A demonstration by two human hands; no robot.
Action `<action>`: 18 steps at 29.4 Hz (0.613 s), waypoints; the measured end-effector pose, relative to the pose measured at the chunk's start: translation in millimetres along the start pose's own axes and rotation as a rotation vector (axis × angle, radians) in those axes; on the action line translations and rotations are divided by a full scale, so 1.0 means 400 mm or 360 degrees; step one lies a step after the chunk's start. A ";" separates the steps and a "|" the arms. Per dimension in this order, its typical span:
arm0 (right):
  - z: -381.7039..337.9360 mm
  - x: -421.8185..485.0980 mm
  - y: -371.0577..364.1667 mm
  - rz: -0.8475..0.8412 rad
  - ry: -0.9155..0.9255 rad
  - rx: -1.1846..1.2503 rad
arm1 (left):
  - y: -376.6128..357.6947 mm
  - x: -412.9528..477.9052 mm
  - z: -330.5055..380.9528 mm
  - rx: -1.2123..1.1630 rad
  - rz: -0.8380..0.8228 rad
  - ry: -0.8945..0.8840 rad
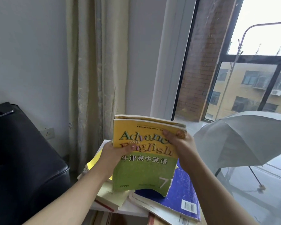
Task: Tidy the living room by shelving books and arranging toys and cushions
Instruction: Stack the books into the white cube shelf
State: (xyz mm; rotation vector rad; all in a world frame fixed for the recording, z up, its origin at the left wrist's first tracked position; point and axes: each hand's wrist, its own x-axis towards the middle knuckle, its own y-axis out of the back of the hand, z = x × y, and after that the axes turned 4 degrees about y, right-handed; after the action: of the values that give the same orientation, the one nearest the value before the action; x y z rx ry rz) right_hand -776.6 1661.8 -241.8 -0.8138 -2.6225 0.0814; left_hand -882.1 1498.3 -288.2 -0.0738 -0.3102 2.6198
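I hold a yellow and green textbook [144, 169], titled "Advance with English", up in front of me with both hands. It looks like two thin books pressed together. My left hand [113, 155] grips its left edge, thumb across the cover. My right hand [179, 141] pinches the top right corner, thumb on the cover. Below it lies a blue book [183, 197] with a barcode, on a messy pile of books. Pale yellow books [109, 197] lie to the pile's left, on a white shelf top [130, 209].
A dark leather sofa arm [23, 159] stands at the left. A beige curtain [96, 78] hangs behind the pile. An open grey umbrella [243, 143] sits on the floor at the right by the big window [234, 70]. More book spines show under the shelf top.
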 end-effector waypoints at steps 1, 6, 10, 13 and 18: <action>-0.003 -0.002 -0.001 -0.0029 0.0009 -0.0006 | 0.001 -0.001 -0.004 -0.0030 0.0033 -0.0022; 0.047 -0.022 0.016 -0.0079 -0.0098 -0.0127 | 0.004 0.006 -0.019 0.0045 0.0061 -0.0097; 0.159 -0.083 0.054 -0.0159 -0.0456 -0.0418 | 0.014 0.013 0.001 0.0212 -0.0092 -0.0066; 0.202 -0.118 0.055 -0.0059 -0.0477 -0.0602 | 0.017 0.007 -0.001 0.0254 -0.0104 -0.0058; 0.176 -0.185 0.013 0.0090 -0.0318 -0.0690 | 0.051 -0.058 0.017 0.0430 -0.0103 -0.0132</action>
State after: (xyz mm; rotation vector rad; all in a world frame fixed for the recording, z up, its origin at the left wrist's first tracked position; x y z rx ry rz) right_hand -745.0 1629.3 -333.5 -1.0684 -2.8493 -0.4262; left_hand -872.0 1468.3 -286.2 0.1348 0.0150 2.5791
